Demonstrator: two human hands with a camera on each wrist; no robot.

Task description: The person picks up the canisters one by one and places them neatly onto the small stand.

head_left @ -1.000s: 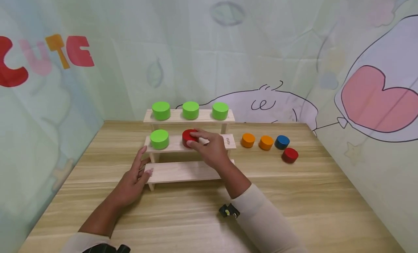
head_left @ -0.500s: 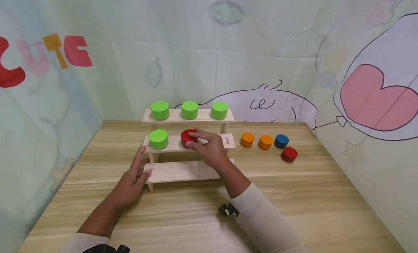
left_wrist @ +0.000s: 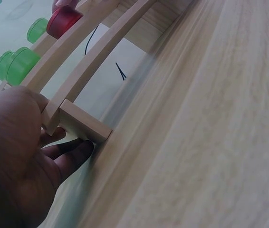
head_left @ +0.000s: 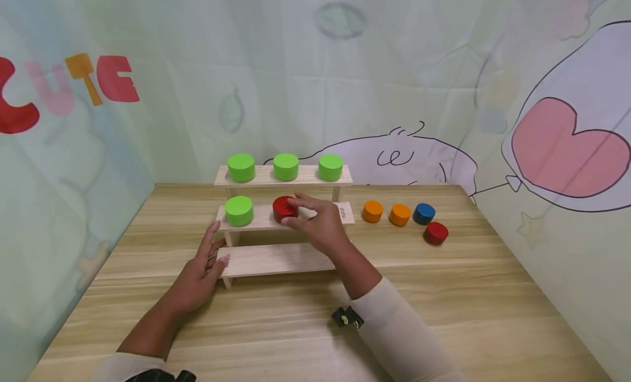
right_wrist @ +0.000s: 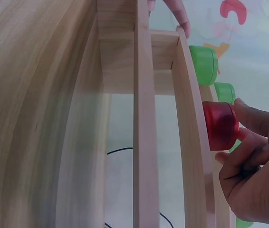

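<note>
A three-tier wooden stand (head_left: 276,260) is on the table. My left hand (head_left: 194,280) grips its left end, the thumb on the lowest shelf and the fingers at the side; in the left wrist view they lie against the end leg (left_wrist: 84,121). On the middle shelf, a red round block (head_left: 282,209) sits to the right of a green round block (head_left: 239,211). My right hand (head_left: 322,226) holds the red block loosely, its thumb and forefinger at the right side. The right wrist view shows the fingertips right at the red block (right_wrist: 220,126).
Three green round blocks, among them the middle one (head_left: 286,167), line the top shelf. To the stand's right on the table (head_left: 276,332) are two orange blocks (head_left: 400,215), a blue block (head_left: 424,214) and another red block (head_left: 436,233). A printed cloth (head_left: 197,119) hangs around the table.
My right thumb and forefinger have spread slightly apart at the red block, which stays in its place on the middle shelf. My left hand keeps its grip on the stand.
</note>
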